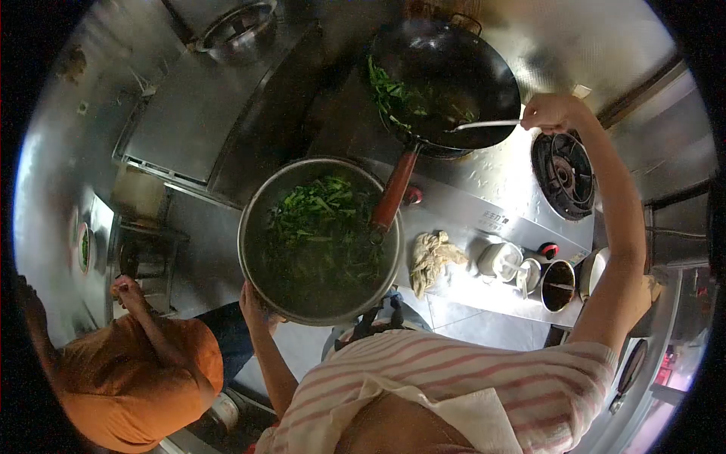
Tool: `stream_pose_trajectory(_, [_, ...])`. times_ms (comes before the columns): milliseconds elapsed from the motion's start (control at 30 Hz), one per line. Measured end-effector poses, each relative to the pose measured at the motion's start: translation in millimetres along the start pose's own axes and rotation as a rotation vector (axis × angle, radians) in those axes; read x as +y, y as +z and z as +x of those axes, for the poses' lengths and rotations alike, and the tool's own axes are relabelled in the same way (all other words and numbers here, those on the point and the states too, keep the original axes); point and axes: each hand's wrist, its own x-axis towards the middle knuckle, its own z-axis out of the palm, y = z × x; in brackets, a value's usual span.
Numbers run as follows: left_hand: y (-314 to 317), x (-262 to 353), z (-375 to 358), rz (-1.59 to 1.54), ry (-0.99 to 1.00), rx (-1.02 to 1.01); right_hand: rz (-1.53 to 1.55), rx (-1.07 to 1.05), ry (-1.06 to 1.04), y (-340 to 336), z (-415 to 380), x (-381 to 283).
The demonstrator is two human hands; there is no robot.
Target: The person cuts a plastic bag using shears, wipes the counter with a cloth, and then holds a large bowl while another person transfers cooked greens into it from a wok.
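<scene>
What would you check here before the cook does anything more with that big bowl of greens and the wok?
1. Left hand has hold of the big metal bowl at its near rim: ok.
2. Right hand grips the ladle handle, whose far end reaches into the wok: ok.
3. Greens in the bowl lie inside the rim, none hanging over: ok.
4. Wok already holds some greens at its left side, with bare room beside them: ok.
5. Wok's red handle reaches over the bowl's rim; whether they touch: cannot tell.
6. Person in the orange shirt stands close at the left, apart from the bowl: ok.
</scene>
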Motion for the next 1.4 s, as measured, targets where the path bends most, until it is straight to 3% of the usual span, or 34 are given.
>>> stream_pose_trajectory(67, [4.1, 5.3, -0.9, -0.005, -0.02, -0.015, 0.26, -0.184, -0.071, 8.8, -3.4, 1.1])
stream_pose_trajectory(100, [6.6, 9.1, -0.6, -0.01, -0.037, -0.028, 0.266, -0.182, -0.067, 13.8, 2.3, 2.5])
stream_pose_trajectory(167, [9.1, 14.3, -1.8, 0.026, -0.035, -0.031, 0.562, -0.268, -0.143, 28.7, 20.8, 1.1])
stream_pose_trajectory(233, [14.3, 17.2, -3.5, 0.057, -0.025, -0.027, 0.588, -0.259, -0.179, 43.4, 37.8, -12.3])
stream_pose_trajectory(333, [25.8, 26.1, -10.7, -0.046, -0.082, 0.09, 0.649, -0.069, -0.239, 74.9, 75.4, -26.0])
stream_pose_trajectory(400, [33.4, 38.4, -16.3, 0.081, -0.042, 0.109, 0.593, 0.152, -0.208, 86.0, 84.5, -36.4])
stream_pose_trajectory(500, [36.2, 40.4, -21.5, 0.016, -0.032, 0.089, 0.629, 0.254, -0.167, 88.6, 83.8, -47.4])
stream_pose_trajectory(633, [24.3, 29.7, -17.6, 0.01, -0.104, 0.13, 0.528, 0.213, -0.239, 81.9, 90.8, -35.1])
stream_pose_trajectory(700, [27.9, 30.9, -17.3, 0.023, -0.139, 0.149, 0.681, 0.188, -0.187, 87.5, 99.0, -38.0])
stream_pose_trajectory(767, [31.9, 33.5, -15.7, 0.038, -0.116, 0.161, 0.688, 0.279, -0.181, 93.9, 123.5, -48.4])
stream_pose_trajectory(833, [22.8, 27.3, -9.7, 0.055, -0.083, 0.186, 0.593, 0.53, -0.178, 94.8, 143.5, -56.5])
stream_pose_trajectory(933, [2.2, 5.9, -0.1, 0.086, -0.068, 0.127, 0.579, 0.645, -0.118, 92.6, 150.4, -55.3])
stream_pose_trajectory(1000, [4.2, 6.9, -3.4, 0.156, 0.069, 0.077, 0.602, 0.654, -0.117, 92.0, 153.4, -51.9])
stream_pose_trajectory(1067, [4.8, 11.0, -4.1, 0.125, 0.03, 0.072, 0.619, 0.664, -0.118, 88.1, 153.8, -41.6])
stream_pose_trajectory(1133, [6.0, 13.0, -4.0, 0.094, -0.015, 0.064, 0.449, 0.855, -0.241, 85.8, 149.8, -30.0])
stream_pose_trajectory(1233, [9.0, 15.9, -6.5, 0.122, -0.026, 0.149, 0.457, 0.823, -0.135, 66.2, 82.9, -40.5])
stream_pose_trajectory(1300, [9.9, 24.9, -10.7, 0.199, 0.105, 0.018, 0.4, 0.875, -0.153, 56.6, 41.1, -43.9])
stream_pose_trajectory(1333, [8.3, 23.6, -8.0, 0.198, 0.094, 0.016, 0.396, 0.828, -0.133, 50.5, 13.4, -51.4])
stream_pose_trajectory(1400, [0.6, 19.5, -0.6, 0.072, 0.005, -0.034, 0.311, 0.932, -0.239, 51.7, -16.0, -50.7])
